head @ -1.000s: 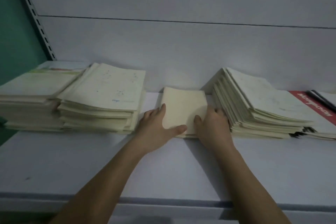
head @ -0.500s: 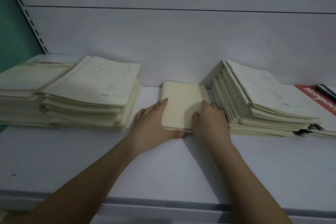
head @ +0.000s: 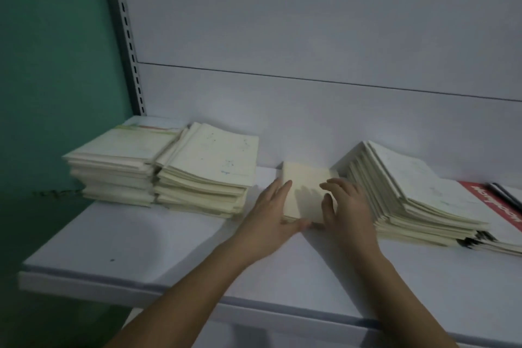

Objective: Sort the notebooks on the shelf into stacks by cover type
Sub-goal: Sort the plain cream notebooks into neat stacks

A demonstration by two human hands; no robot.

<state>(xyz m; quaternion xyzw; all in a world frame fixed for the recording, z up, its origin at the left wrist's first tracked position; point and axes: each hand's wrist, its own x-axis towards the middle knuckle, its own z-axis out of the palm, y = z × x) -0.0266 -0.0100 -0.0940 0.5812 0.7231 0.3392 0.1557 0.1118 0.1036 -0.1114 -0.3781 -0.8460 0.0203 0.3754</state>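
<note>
A small stack of plain cream notebooks (head: pixel 306 186) lies in the middle of the white shelf (head: pixel 141 248). My left hand (head: pixel 269 216) lies along its left side with straight fingers, thumb against the front edge. My right hand (head: pixel 348 207) rests at its right side, fingers loosely bent over the cover, thumb on top. Left of them stand two tall cream stacks, the far one (head: pixel 113 167) and a nearer one with faint blue print (head: pixel 209 175). To the right a fanned cream stack (head: pixel 409 195) leans.
A red-covered notebook (head: pixel 505 207) and a dark-edged one (head: pixel 507 195) lie under the fanned stack at the far right. A slotted metal upright (head: pixel 127 37) and green wall (head: pixel 42 65) bound the shelf's left end. The grey back panel (head: pixel 310 121) stands just behind the stacks.
Both hands stay at the small stack. My left thumb has slid from the cover to the front edge, and my right fingers have lifted slightly. The view has shifted, showing more of the left wall.
</note>
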